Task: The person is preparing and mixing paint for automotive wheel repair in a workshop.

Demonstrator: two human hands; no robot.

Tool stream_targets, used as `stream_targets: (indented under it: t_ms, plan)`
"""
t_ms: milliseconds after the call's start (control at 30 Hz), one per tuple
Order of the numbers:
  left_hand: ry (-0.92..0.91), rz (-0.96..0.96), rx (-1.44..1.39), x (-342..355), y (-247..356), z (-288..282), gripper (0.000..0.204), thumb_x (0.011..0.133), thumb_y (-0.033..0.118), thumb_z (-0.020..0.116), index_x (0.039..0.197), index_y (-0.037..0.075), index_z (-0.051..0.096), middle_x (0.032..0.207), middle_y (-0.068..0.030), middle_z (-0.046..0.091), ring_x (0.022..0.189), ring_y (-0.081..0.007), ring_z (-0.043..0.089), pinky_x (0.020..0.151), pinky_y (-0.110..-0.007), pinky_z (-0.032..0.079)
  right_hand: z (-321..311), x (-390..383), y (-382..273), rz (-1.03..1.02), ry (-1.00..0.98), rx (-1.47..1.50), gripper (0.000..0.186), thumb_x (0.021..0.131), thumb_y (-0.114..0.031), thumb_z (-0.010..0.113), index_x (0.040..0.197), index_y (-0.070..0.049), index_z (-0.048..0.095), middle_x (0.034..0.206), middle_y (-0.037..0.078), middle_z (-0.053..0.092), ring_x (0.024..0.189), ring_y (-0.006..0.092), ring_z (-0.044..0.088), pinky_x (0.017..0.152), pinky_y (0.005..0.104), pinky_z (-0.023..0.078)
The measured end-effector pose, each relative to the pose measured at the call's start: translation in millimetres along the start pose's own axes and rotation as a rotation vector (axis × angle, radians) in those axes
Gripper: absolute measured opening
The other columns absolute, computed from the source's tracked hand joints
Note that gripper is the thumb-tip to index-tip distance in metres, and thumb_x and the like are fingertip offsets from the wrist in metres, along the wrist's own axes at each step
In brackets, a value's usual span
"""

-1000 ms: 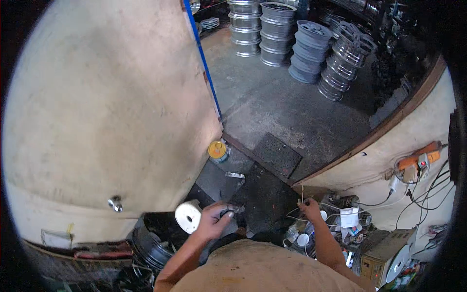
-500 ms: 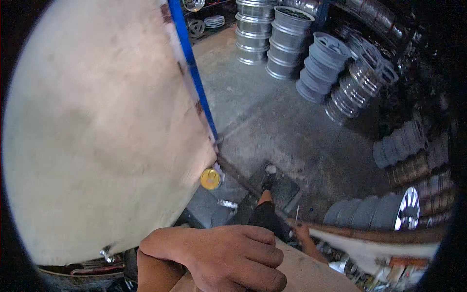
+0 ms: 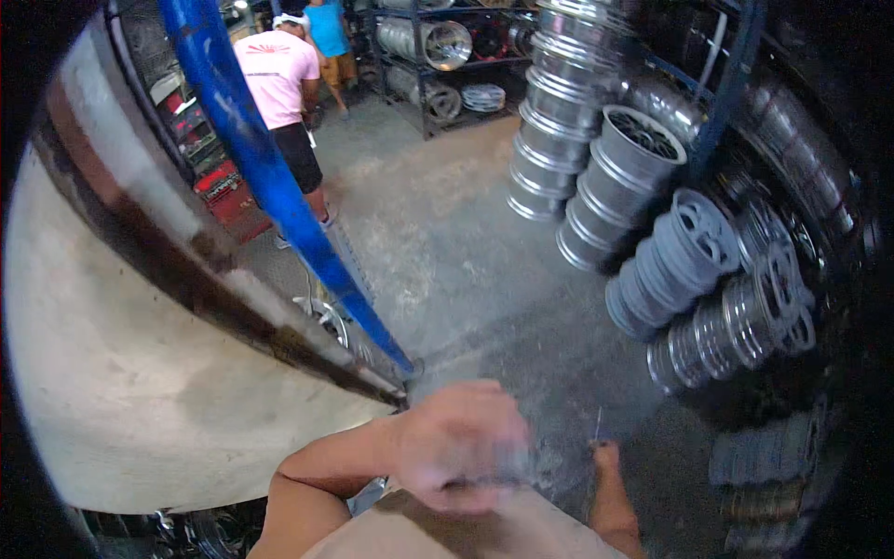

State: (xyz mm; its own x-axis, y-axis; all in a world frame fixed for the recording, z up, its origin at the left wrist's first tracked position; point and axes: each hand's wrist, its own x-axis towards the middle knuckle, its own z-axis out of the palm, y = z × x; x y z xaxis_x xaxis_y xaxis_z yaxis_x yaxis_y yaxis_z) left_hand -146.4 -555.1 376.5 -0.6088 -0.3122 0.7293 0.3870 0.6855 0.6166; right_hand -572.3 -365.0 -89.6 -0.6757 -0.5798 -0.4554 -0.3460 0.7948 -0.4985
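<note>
My left hand (image 3: 461, 447) is raised in front of my chest, its forearm bent across from the left. Motion smears its fingers, so their pose and anything in them cannot be made out. Lower right, my arm stretches forward and my right hand (image 3: 605, 454) is closed around a thin pale rod (image 3: 601, 424) that points away from me. The rod's grip end is mostly hidden and its kind is too small to tell. Neither hand touches the wall or the wheel rims around me.
A blue post (image 3: 270, 177) and a pale wall (image 3: 186, 401) stand on my left. Stacked silver rims (image 3: 549, 121) and grey rims (image 3: 666, 265) line the right. Beyond the post, a person in a pink shirt (image 3: 279, 79) stands near another in blue (image 3: 328, 33). Shelves (image 3: 428, 70) hold more rims.
My view has swung up and left, bringing two people into sight. A yellow can by the wall's corner has dropped from view. My left hand has risen and blurred; the right reaches farther right.
</note>
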Motion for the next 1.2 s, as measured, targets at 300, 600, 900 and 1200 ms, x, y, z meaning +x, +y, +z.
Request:
stream_targets:
  t_ms: [300, 600, 900, 1200]
  plan:
    - [0.121, 0.266, 0.143, 80.5, -174.8, -91.1, 0.018, 0.073, 0.013, 0.07, 0.084, 0.009, 0.057, 0.075, -0.0053, 0.06, 0.056, -0.0181, 0.053, 0.051, -0.031, 0.038, 13.3, 171.2, -293.3, -0.319, -0.192, 0.22, 0.022, 0.088, -0.006, 0.05, 0.108, 0.004, 0.052, 0.083, 0.015, 0.064, 0.075, 0.0197, 0.064, 0.061, 0.0317, 0.05]
    - [0.361, 0.528, 0.464, 234.4, -337.2, -245.6, 0.013, 0.065, 0.024, 0.064, 0.074, 0.023, 0.055, 0.069, -0.0032, 0.056, 0.048, -0.0159, 0.04, 0.046, -0.029, 0.028, 30.3, 239.6, -315.7, -0.238, -0.352, -0.515, 0.044, 0.081, -0.024, 0.06, 0.119, -0.004, 0.051, 0.099, 0.023, 0.064, 0.094, 0.0386, 0.061, 0.083, 0.0432, 0.048]
    - [0.251, 0.244, 0.52, 323.6, -511.5, -359.4, 0.014, 0.059, 0.015, 0.066, 0.066, 0.011, 0.054, 0.066, -0.0048, 0.056, 0.047, -0.0163, 0.042, 0.045, -0.03, 0.03, 66.0, 467.9, -392.4, -0.069, -0.425, -0.525, 0.04, 0.082, -0.031, 0.06, 0.111, -0.003, 0.056, 0.099, 0.024, 0.063, 0.092, 0.0377, 0.061, 0.083, 0.0433, 0.048]
    - [0.057, -1.043, 0.27, 291.1, -845.3, -384.3, 0.024, 0.08, 0.016, 0.067, 0.096, 0.002, 0.057, 0.078, -0.014, 0.057, 0.07, -0.0239, 0.057, 0.067, -0.035, 0.047, 80.4, 777.6, -672.2, -0.55, -0.484, -0.743, 0.036, 0.083, -0.034, 0.059, 0.094, 0.0, 0.064, 0.088, 0.023, 0.065, 0.084, 0.0342, 0.064, 0.075, 0.0442, 0.05]
